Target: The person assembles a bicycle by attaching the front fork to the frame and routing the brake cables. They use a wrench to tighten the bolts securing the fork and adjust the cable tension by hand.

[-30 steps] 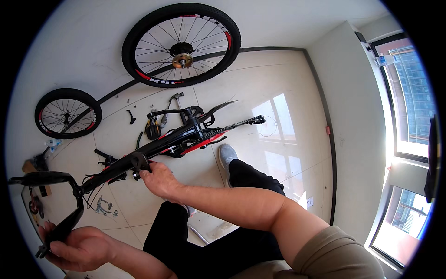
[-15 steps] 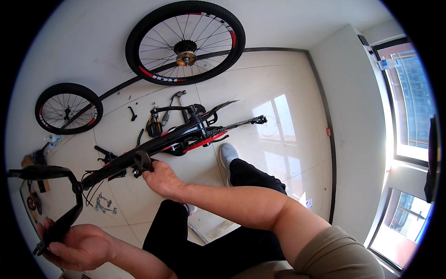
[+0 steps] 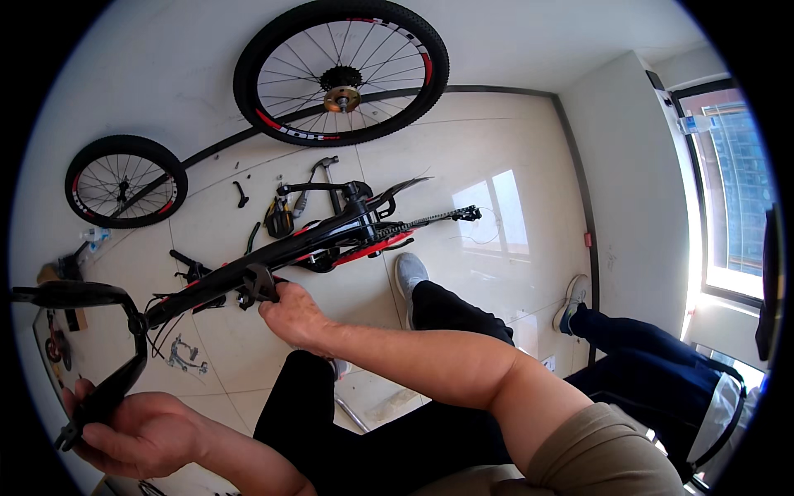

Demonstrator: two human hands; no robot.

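Observation:
A black and red bicycle frame (image 3: 289, 240) lies slantwise before me, its chain (image 3: 426, 221) toward the right. At its left end is the black two-legged fork (image 3: 128, 364). My left hand (image 3: 136, 434) is wrapped round the end of the fork's near leg. My right hand (image 3: 296, 316) is closed on a dark, jaw-ended, wrench-like tool (image 3: 260, 285), which overlaps the frame's long tube; whether they touch I cannot tell. The palm hides the tool's handle.
A large wheel (image 3: 263, 116) and a smaller-looking wheel (image 3: 169, 194) lean on the wall. A hammer (image 3: 303, 198), yellow-black tools (image 3: 281, 221) and a silver brake part (image 3: 186, 354) lie on the tiles. Another person's leg (image 3: 616, 335) is at right.
Another person's leg and shoe have come into view at the right. The view has shifted slightly. Both my hands keep the same hold.

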